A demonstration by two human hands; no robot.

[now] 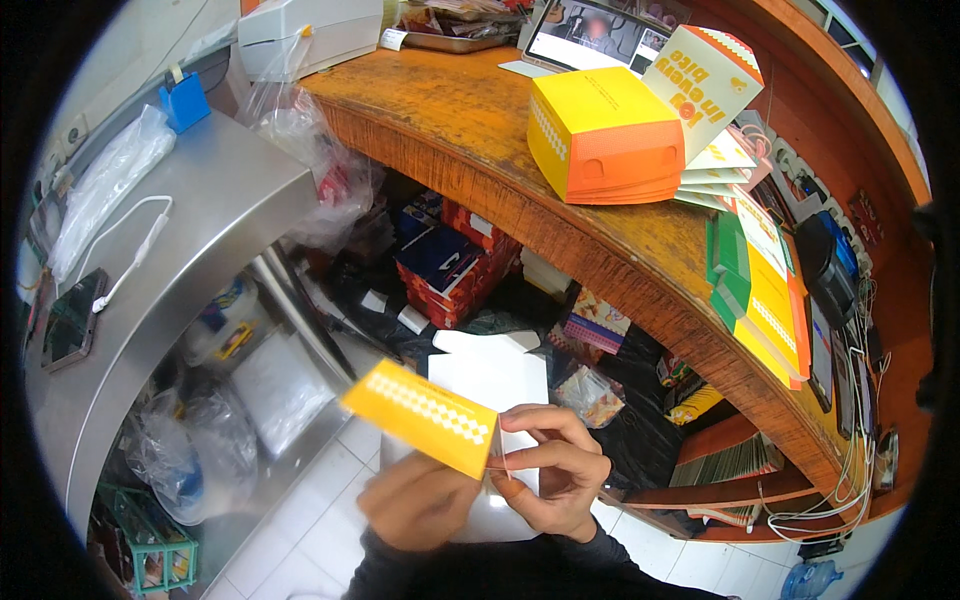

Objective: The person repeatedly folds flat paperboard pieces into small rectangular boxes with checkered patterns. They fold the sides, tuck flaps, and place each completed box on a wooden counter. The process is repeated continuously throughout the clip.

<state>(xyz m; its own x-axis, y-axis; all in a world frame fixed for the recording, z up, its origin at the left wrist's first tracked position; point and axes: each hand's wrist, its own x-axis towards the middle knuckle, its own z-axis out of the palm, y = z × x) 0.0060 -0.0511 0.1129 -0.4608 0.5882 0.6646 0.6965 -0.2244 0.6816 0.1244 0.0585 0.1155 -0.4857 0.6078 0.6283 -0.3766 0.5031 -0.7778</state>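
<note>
Head view shows me both hands low in the middle of the picture, working a flat yellow-and-white cardboard box blank (455,420) that is partly folded. My left hand (418,505) sits under the yellow panel with its fingers curled up against the white underside, grasping the blank from below. My right hand (555,475) pinches the edge where the yellow panel meets the white sheet, thumb and forefinger closed on the card and the other fingers bent behind it. The blank hangs in the air above the white tiled floor (300,540), well below the curved orange wooden counter (470,130) that sweeps across the upper right. On that counter stands an assembled yellow-and-orange cardboard box (605,135), touching a leaning fan of flat printed box blanks (715,100) beside it, and a stack of green, yellow and orange flat blanks (760,295) lies further along, near the counter's edge. To my left is a stainless steel table (220,200) carrying a dark phone (70,320), a white cable (135,250) and a clear plastic bag (105,185). Under the counter I see red and blue cartons (450,265) stacked among clear bags.
</note>
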